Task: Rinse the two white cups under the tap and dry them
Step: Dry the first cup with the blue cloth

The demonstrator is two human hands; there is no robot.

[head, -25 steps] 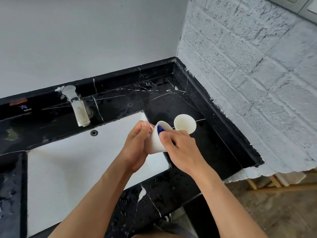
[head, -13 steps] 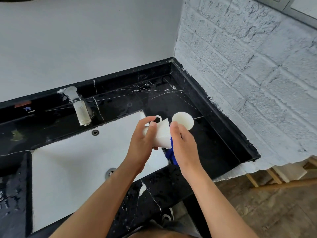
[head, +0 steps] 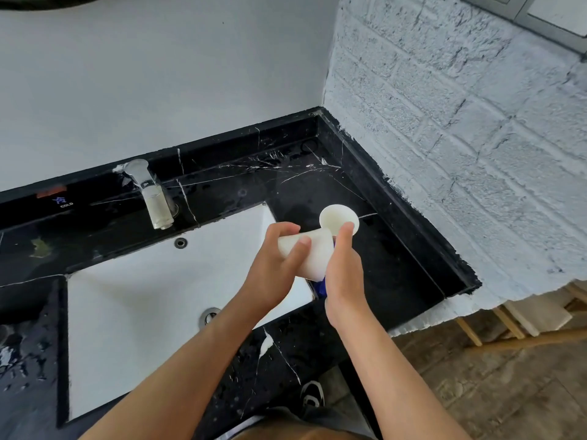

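Nearest me, my left hand [head: 273, 265] wraps the tilted white cup [head: 309, 255] around its body above the sink's [head: 133, 300] right edge, while my right hand [head: 341, 274] presses a blue cloth [head: 320, 285] (mostly hidden) to its mouth. It looks light, rigid, probably breakable and slippery while wet, so I'd keep hold of the body. Just behind, the second white cup [head: 336, 217] stands upright on the black marble counter [head: 397, 265], tap [head: 152, 198] well left.

We hold one white cup [head: 313, 255] tipped on its side; the other white cup [head: 337, 218] stands upright just beyond our grip.
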